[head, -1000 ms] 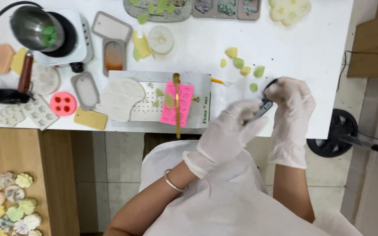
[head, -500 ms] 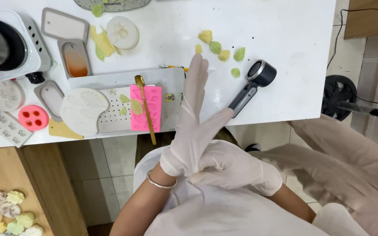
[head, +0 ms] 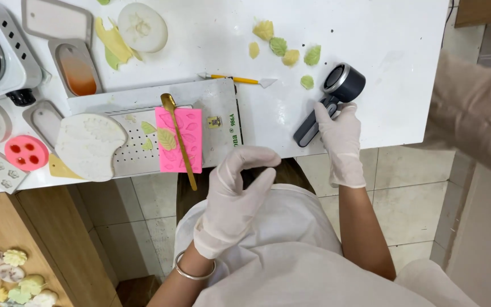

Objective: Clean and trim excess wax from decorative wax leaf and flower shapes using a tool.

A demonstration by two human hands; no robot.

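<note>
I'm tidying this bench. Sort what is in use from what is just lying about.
In use:
- right hand on the dark handheld tool
- left hand, holding nothing, lifted off the table

Lying about:
- pink leaf mould
- gold spoon
- yellow-handled tool
- loose wax leaves
- round pink mould

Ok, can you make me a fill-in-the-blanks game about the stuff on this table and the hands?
1. The right hand touches the handle of the dark ____ tool.
2. The gold spoon lies across the ____ mould.
3. Both hands wear white ____.
4. The left hand holds ____.

Missing words: handheld; pink; gloves; nothing
</note>
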